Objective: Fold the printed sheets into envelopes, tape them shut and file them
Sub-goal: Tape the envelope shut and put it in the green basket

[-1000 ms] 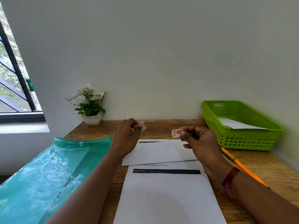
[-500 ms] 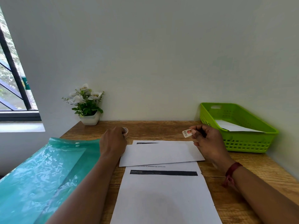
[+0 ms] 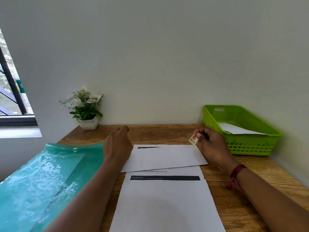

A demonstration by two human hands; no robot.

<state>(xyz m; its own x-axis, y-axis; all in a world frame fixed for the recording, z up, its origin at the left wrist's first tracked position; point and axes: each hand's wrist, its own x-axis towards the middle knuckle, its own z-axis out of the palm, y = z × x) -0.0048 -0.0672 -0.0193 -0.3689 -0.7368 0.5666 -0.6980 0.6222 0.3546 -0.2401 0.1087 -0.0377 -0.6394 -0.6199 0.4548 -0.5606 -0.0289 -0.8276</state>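
Note:
A folded white sheet lies across the top of a flat printed sheet with a dark bar on the wooden desk. My right hand hovers over the folded sheet's right corner and pinches a small printed piece of tape between thumb and fingertip. My left hand reaches to the back of the desk past the folded sheet's left end, back of the hand toward me. Its fingertips are hidden, and I cannot tell whether they hold anything. No tape roll shows.
A teal plastic file folder lies open-flapped at the left, under my left forearm. A green basket at the right holds a white folded paper. A small flower pot stands at the back left by the wall.
My left hand carried a small tape roll to the back of the desk and now covers that spot. My right hand drifted right and down a little with the tape piece. The camera tilted.

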